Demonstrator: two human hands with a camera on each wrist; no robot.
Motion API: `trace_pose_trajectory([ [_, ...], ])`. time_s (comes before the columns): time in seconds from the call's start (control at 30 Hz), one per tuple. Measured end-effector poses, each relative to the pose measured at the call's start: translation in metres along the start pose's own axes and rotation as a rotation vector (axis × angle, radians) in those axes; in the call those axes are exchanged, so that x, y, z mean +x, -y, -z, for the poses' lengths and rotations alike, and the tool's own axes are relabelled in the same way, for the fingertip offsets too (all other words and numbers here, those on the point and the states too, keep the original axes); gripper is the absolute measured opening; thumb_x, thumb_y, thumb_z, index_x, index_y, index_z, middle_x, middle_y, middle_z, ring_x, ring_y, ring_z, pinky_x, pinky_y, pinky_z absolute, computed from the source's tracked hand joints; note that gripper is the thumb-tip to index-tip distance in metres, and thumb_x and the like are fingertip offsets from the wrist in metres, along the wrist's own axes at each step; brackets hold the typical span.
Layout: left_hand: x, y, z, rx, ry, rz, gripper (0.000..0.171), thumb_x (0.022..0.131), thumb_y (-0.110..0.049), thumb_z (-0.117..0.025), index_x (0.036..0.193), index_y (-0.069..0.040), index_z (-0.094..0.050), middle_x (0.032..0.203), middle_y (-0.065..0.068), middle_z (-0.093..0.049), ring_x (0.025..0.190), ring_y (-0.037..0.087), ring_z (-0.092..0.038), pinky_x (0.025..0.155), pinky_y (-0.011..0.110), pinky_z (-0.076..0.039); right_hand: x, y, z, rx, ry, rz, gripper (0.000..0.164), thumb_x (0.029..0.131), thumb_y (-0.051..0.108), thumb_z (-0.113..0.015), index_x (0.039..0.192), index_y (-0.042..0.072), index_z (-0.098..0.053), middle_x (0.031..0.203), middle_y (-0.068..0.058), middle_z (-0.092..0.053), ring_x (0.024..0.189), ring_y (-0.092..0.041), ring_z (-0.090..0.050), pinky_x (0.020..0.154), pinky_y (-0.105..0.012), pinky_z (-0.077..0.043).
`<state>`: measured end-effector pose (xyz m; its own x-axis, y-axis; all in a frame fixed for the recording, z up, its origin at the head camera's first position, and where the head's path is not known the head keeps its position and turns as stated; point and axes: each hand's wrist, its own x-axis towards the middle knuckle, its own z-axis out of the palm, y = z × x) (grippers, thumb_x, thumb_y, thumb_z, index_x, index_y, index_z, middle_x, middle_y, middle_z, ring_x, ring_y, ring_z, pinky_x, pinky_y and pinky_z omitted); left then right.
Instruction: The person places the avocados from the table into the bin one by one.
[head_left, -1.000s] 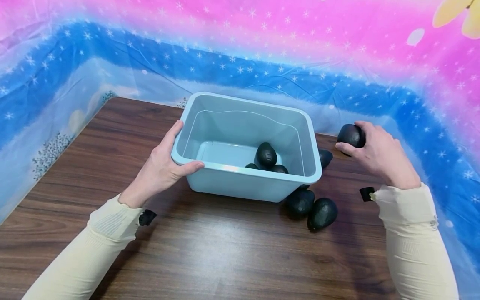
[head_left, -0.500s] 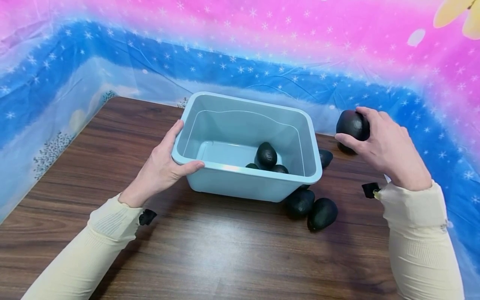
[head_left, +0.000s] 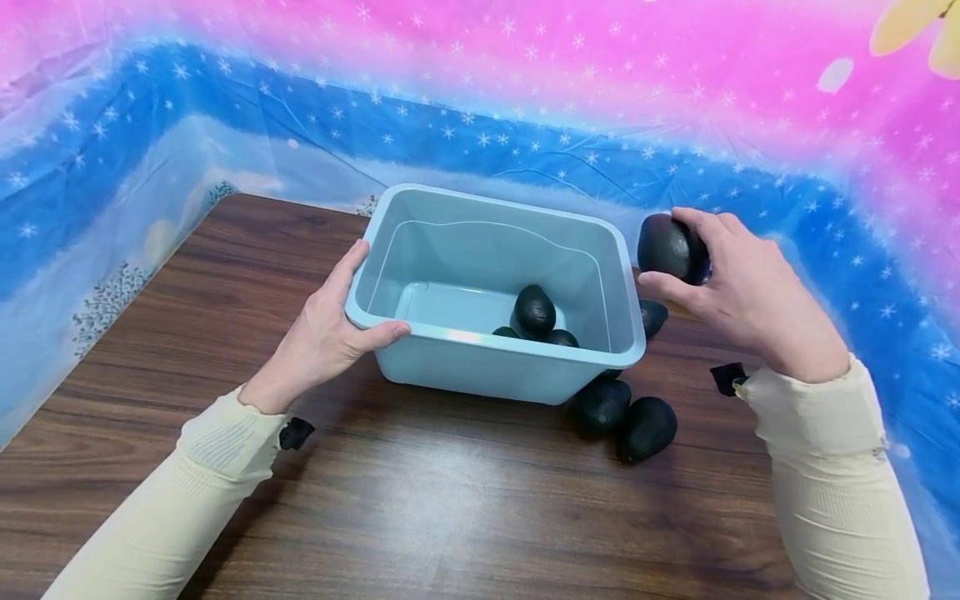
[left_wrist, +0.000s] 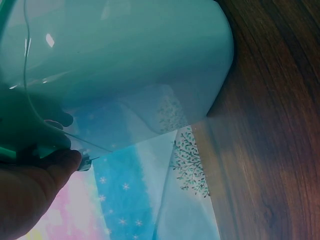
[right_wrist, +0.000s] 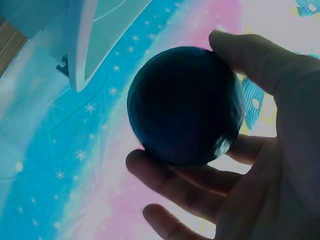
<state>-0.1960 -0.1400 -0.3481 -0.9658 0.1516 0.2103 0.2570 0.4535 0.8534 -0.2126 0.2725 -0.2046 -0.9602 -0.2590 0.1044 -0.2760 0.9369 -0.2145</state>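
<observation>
With the thumb over the front rim and the fingers along the left end, my left hand (head_left: 318, 342) grips a pale blue-green plastic bin (head_left: 480, 367). The left wrist view shows the bin's wall (left_wrist: 125, 55) beside my thumb (left_wrist: 64, 165). A dark avocado (head_left: 669, 248) is held between thumb and fingers of my right hand (head_left: 761, 287), raised just beyond the bin's right end. Up close, the right wrist view has the avocado (right_wrist: 182, 107) near the bin's rim (right_wrist: 82, 47). Inside the bin, an upright-looking avocado (head_left: 535, 311) lies with two others partly hidden by the front wall.
Two avocados, one (head_left: 600, 408) and another (head_left: 647, 429), lie by the bin's front right corner, with one more partly hidden behind them. Another avocado (head_left: 652, 317) lies at its right side. A patterned cloth (head_left: 480, 125) surrounds the wooden table (head_left: 450, 500).
My right hand has lifted the avocado off the table at the right, then carried it left toward the bin. The left hand and the bin have stayed in place.
</observation>
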Motion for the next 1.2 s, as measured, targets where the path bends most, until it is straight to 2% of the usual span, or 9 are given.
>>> trace_pose_trajectory([
  [0.17, 0.0, 0.0, 0.0, -0.008, 0.004, 0.002, 0.103, 0.079, -0.043, -0.08, 0.157, -0.027, -0.014, 0.151, 0.007, -0.034, 0.124, 0.025, -0.043, 0.097, 0.048, -0.039, 0.002, 0.006, -0.002, -0.024, 0.002, 0.06, 0.088, 0.085, 0.064, -0.061, 0.154, 0.019, -0.03, 0.129, -0.021, -0.047, 0.092, -0.039, -0.055, 0.068, -0.05, -0.047],
  [0.3, 0.0, 0.0, 0.0, -0.014, 0.004, 0.005, 0.103, 0.079, -0.043, -0.08, 0.157, -0.027, -0.014, 0.151, 0.008, -0.034, 0.124, 0.025, -0.044, 0.096, 0.048, -0.039, 0.002, 0.01, -0.004, -0.046, -0.024, 0.106, 0.083, 0.087, 0.061, -0.061, 0.152, 0.017, -0.034, 0.127, -0.02, -0.049, 0.093, -0.039, -0.055, 0.071, -0.051, -0.047],
  [0.57, 0.0, 0.0, 0.0, -0.02, 0.003, -0.006, 0.102, 0.079, -0.042, -0.08, 0.156, -0.028, -0.015, 0.151, 0.006, -0.034, 0.124, 0.024, -0.044, 0.097, 0.047, -0.039, 0.002, 0.015, -0.01, -0.069, -0.046, 0.188, 0.075, 0.087, 0.058, -0.064, 0.148, 0.022, -0.038, 0.121, -0.014, -0.053, 0.092, -0.035, -0.054, 0.074, -0.049, -0.044],
  [0.97, 0.0, -0.001, 0.001, -0.026, 0.003, -0.002, 0.102, 0.078, -0.043, -0.08, 0.156, -0.029, -0.016, 0.148, 0.006, -0.037, 0.122, 0.024, -0.046, 0.095, 0.047, -0.04, 0.003, 0.024, -0.012, -0.074, -0.029, 0.204, 0.081, 0.085, 0.061, -0.064, 0.15, 0.02, -0.037, 0.123, -0.012, -0.052, 0.089, -0.034, -0.056, 0.068, -0.046, -0.046],
  [1.2, 0.0, 0.0, 0.0, -0.007, 0.003, 0.006, 0.104, 0.079, -0.043, -0.08, 0.157, -0.027, -0.013, 0.151, 0.007, -0.033, 0.125, 0.025, -0.043, 0.097, 0.048, -0.039, 0.003, 0.028, -0.015, -0.059, -0.018, 0.221, 0.08, 0.085, 0.061, -0.064, 0.149, 0.02, -0.039, 0.124, -0.01, -0.053, 0.08, -0.029, -0.06, 0.064, -0.042, -0.049],
])
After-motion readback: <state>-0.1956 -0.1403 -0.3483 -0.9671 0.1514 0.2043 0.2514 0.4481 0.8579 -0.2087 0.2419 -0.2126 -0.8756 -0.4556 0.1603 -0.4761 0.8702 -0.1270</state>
